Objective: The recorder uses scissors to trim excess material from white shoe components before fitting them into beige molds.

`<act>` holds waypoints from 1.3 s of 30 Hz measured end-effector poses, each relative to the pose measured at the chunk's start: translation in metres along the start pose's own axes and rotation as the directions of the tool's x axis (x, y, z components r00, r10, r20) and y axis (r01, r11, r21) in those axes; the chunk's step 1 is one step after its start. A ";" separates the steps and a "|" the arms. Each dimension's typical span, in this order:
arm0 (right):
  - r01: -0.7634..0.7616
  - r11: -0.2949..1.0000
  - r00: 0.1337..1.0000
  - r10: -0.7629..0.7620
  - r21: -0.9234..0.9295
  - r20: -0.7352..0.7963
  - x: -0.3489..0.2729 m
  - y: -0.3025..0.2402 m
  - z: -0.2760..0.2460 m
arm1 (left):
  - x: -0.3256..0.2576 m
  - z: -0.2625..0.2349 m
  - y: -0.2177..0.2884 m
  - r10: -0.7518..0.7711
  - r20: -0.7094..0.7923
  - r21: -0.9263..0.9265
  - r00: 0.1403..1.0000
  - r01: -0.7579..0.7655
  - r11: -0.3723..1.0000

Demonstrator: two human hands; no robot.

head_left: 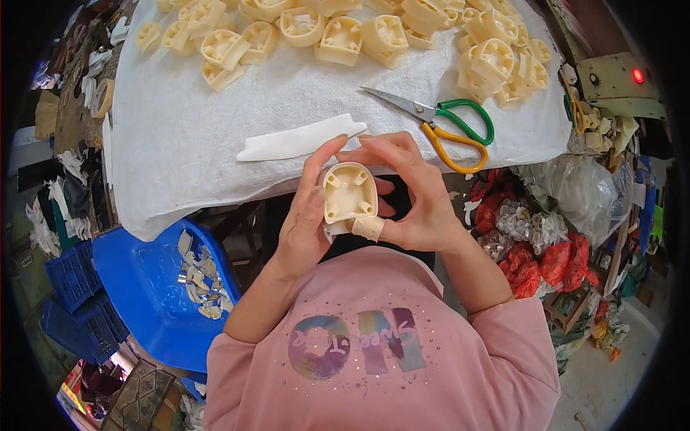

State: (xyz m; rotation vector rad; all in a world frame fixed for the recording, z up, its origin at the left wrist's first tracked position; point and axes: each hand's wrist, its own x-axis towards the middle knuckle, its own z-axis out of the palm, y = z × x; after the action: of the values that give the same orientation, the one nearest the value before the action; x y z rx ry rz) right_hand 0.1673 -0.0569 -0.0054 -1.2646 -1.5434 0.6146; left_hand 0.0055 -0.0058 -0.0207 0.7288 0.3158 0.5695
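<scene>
A cream, D-shaped hollow shoe heel (350, 192) with small posts inside is held between my two hands, just off the table's front edge. Its open face points up. My left hand (305, 223) wraps the left side, and a bit of white material shows at the lower left. My right hand (413, 194) curls around the right side, its thumb, wrapped in tan tape, pressed at the lower edge. Beyond my fingertips lies a white curved strip (298, 141). Scissors (438, 122) with one green and one orange handle lie to the right, blades spread.
Many similar cream heels (341, 39) are heaped along the far side of the white-covered table (187, 136). A blue basin (144, 287) at lower left contains several finished-looking pieces. Bags, red and clear (553, 258), stand on the right, near a box with a red light (622, 82).
</scene>
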 end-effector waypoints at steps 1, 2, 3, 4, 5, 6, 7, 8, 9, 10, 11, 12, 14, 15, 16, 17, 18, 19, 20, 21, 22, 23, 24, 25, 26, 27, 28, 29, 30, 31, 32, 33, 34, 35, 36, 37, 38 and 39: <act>0.000 1.000 1.000 0.000 0.006 0.002 -0.001 0.001 0.002 | 0.000 0.002 -0.001 0.000 -0.006 0.002 1.000 0.000 1.000; 0.008 0.999 1.000 -0.008 -0.044 -0.002 -0.001 0.001 0.005 | 0.000 0.004 -0.001 0.012 -0.105 0.072 0.994 -0.004 0.997; 0.016 0.996 1.000 -0.016 -0.093 -0.005 -0.002 0.001 0.006 | -0.001 0.007 -0.003 0.030 -0.202 0.141 0.979 -0.001 0.990; 0.016 0.996 1.000 -0.016 -0.087 -0.004 -0.002 0.001 0.007 | -0.002 0.009 -0.005 0.030 -0.207 0.143 0.978 0.000 0.990; 0.005 0.996 1.000 -0.006 -0.088 -0.010 -0.003 0.001 0.008 | -0.003 0.011 -0.009 0.078 -0.235 0.177 0.969 -0.036 0.984; -0.004 0.996 1.000 0.003 -0.088 -0.015 -0.003 0.001 0.009 | -0.003 0.012 -0.010 0.126 -0.262 0.211 0.957 -0.071 0.975; -0.004 0.996 1.000 0.002 -0.087 -0.016 -0.003 0.001 0.010 | -0.004 0.013 -0.010 0.127 -0.261 0.212 0.957 -0.071 0.975; -0.037 0.999 0.999 0.037 -0.008 -0.017 -0.003 0.002 0.009 | -0.003 0.014 -0.010 0.130 -0.252 0.186 0.959 -0.084 0.979; -0.069 0.995 0.997 0.070 0.071 -0.016 -0.002 0.003 0.009 | -0.002 0.015 -0.008 0.134 -0.243 0.161 0.961 -0.097 0.982; -0.069 0.995 0.997 0.071 0.072 -0.015 -0.001 0.004 0.009 | -0.001 0.015 -0.004 0.134 -0.245 0.161 0.960 -0.096 0.982; -0.071 0.994 0.997 0.072 0.088 -0.007 -0.001 0.004 0.009 | 0.000 0.013 0.001 0.084 -0.230 0.053 0.970 -0.074 0.996; -0.073 0.992 0.997 0.073 0.104 0.002 -0.001 0.004 0.009 | 0.000 0.012 0.004 0.036 -0.209 -0.056 0.977 -0.049 0.997; -0.028 0.996 1.000 0.028 0.082 0.007 0.000 0.006 0.010 | 0.001 0.010 0.002 0.028 -0.257 -0.006 0.966 -0.030 1.000; 0.018 0.998 1.000 -0.019 0.059 0.012 0.000 0.006 0.011 | 0.001 0.009 0.000 0.023 -0.304 0.044 0.952 -0.010 0.999; 0.018 0.998 1.000 -0.019 0.059 0.012 -0.001 0.006 0.012 | 0.000 0.010 -0.001 0.024 -0.304 0.044 0.952 -0.011 0.999; 0.018 0.997 1.000 -0.019 0.071 0.019 -0.001 0.007 0.013 | -0.001 0.011 -0.002 0.056 -0.333 0.094 0.941 -0.026 0.995; 0.017 0.996 1.000 -0.020 0.083 0.025 -0.002 0.008 0.015 | -0.002 0.011 -0.003 0.089 -0.359 0.145 0.929 -0.039 0.989; 0.020 0.996 0.999 -0.022 0.083 0.025 -0.004 0.009 0.016 | -0.002 0.009 -0.005 0.091 -0.359 0.147 0.929 -0.040 0.988; -0.022 0.994 1.000 0.020 0.110 0.021 -0.006 0.010 0.017 | -0.002 0.007 -0.008 0.093 -0.320 0.154 0.943 -0.045 0.987; -0.064 0.989 0.998 0.062 0.137 0.018 -0.007 0.010 0.018 | -0.003 0.005 -0.009 0.094 -0.281 0.161 0.955 -0.050 0.986; -0.063 0.989 0.998 0.061 0.137 0.018 -0.007 0.010 0.017 | -0.003 0.006 -0.008 0.095 -0.281 0.162 0.955 -0.050 0.986; -0.014 0.994 1.000 0.011 0.110 0.027 -0.005 0.012 0.014 | -0.003 0.007 -0.007 0.075 -0.268 0.175 0.960 -0.028 0.984; 0.035 0.996 0.999 -0.038 0.082 0.038 -0.004 0.013 0.012 | -0.002 0.009 -0.006 0.054 -0.255 0.189 0.965 -0.005 0.982; 0.033 0.996 0.999 -0.036 0.078 0.034 -0.005 0.014 0.011 | -0.001 0.011 -0.004 0.051 -0.251 0.188 0.967 -0.003 0.982; -0.079 0.953 0.997 0.069 0.293 0.045 -0.006 0.014 0.011 | -0.001 0.014 -0.001 0.039 -0.246 0.128 0.968 -0.008 0.992; -0.184 0.851 0.983 0.168 0.492 0.077 -0.005 0.013 0.010 | 0.000 0.016 0.000 0.027 -0.240 0.067 0.970 -0.011 0.998; -0.215 0.884 0.977 0.187 0.415 0.107 0.001 0.013 0.008 | 0.000 0.016 -0.001 0.023 -0.236 0.066 0.971 -0.007 0.998; -0.216 0.885 0.976 0.191 0.412 0.101 0.004 0.009 0.007 | 0.002 0.015 -0.002 0.050 -0.215 0.035 0.975 -0.043 0.998; -0.434 0.729 0.900 0.373 0.530 0.224 0.007 0.006 0.006 | 0.003 0.015 -0.003 0.077 -0.195 0.003 0.978 -0.078 0.997; -0.616 0.511 0.779 0.508 0.600 0.368 0.009 0.005 0.007 | 0.003 0.018 -0.003 0.072 -0.189 0.001 0.979 -0.073 0.997; -0.579 0.447 0.790 0.514 0.682 0.334 0.011 0.012 0.013 | 0.004 0.022 -0.001 0.055 -0.241 0.061 0.969 -0.041 0.997; -0.577 0.448 0.791 0.517 0.683 0.328 0.012 0.014 0.011 | 0.005 0.025 -0.001 0.042 -0.292 0.119 0.955 -0.007 0.993; -0.640 0.405 0.752 0.503 0.653 0.426 0.015 0.015 0.008 | 0.008 0.024 -0.007 0.077 -0.352 0.149 0.933 -0.025 0.989; -0.702 0.361 0.704 0.483 0.614 0.520 0.017 0.016 0.006 | 0.009 0.027 -0.008 0.073 -0.348 0.146 0.934 -0.023 0.989; -0.643 0.407 0.761 0.430 0.648 0.485 0.016 0.020 0.007 | 0.009 0.031 -0.007 0.074 -0.347 0.147 0.935 -0.024 0.989; -0.644 0.408 0.760 0.435 0.647 0.482 0.016 0.021 0.004 | 0.009 0.034 -0.006 0.076 -0.345 0.148 0.935 -0.026 0.989; -0.625 0.519 0.780 0.390 0.583 0.489 0.015 0.021 0.001 | 0.007 0.033 -0.004 0.077 -0.347 0.147 0.935 -0.027 0.989; -0.591 0.623 0.795 0.343 0.513 0.500 0.015 0.021 -0.001 | 0.003 0.032 -0.001 0.045 -0.302 0.162 0.952 0.005 0.987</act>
State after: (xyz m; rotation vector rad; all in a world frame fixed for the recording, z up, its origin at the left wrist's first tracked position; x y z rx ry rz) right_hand 0.1776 -0.0365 -0.0174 -1.0230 -1.0627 1.6671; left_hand 0.0232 -0.0212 0.0010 0.8005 0.6484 0.6827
